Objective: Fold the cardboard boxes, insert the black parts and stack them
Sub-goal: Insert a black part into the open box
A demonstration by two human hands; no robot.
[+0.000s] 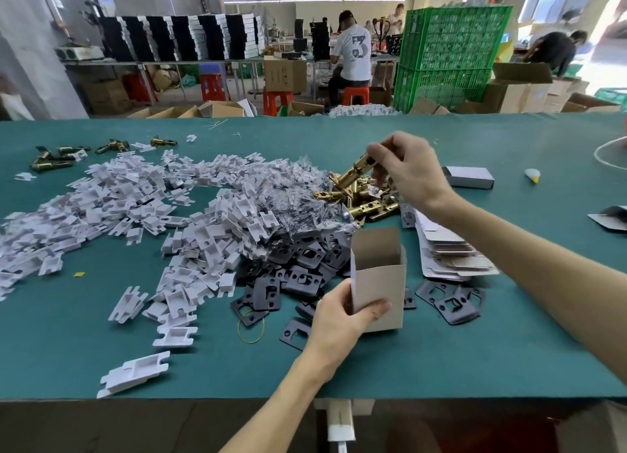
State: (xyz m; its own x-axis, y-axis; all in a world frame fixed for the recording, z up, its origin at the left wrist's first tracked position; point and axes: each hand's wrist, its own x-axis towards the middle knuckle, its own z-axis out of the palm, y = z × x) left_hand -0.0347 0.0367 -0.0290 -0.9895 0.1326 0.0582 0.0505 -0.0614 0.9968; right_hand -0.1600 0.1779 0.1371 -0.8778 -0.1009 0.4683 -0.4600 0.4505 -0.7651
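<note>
the left hand (pixel 336 320) gripped the open cardboard box (pixel 378 279) upright at the near edge of the black parts (pixel 298 276), its mouth up to take a load, while the right hand (pixel 407 167), farther off, pinched a brass latch (pixel 353 176) lifted from its pile.

The surface (pixel 101 351) is a flat teal green. The upright box (pixel 380 283) is plain grey-brown cardboard. The plates (pixel 302 279) beside it are matt black, and the plastic pieces (pixel 135 198) are white with a faint lilac cast. The raised latch (pixel 354 174) is shiny gold-brass. A rubber band (pixel 250 341) is yellow. Behind, the crates (pixel 451 45) are bright green with a lattice pattern, and the stools (pixel 354 94) are red.
</note>
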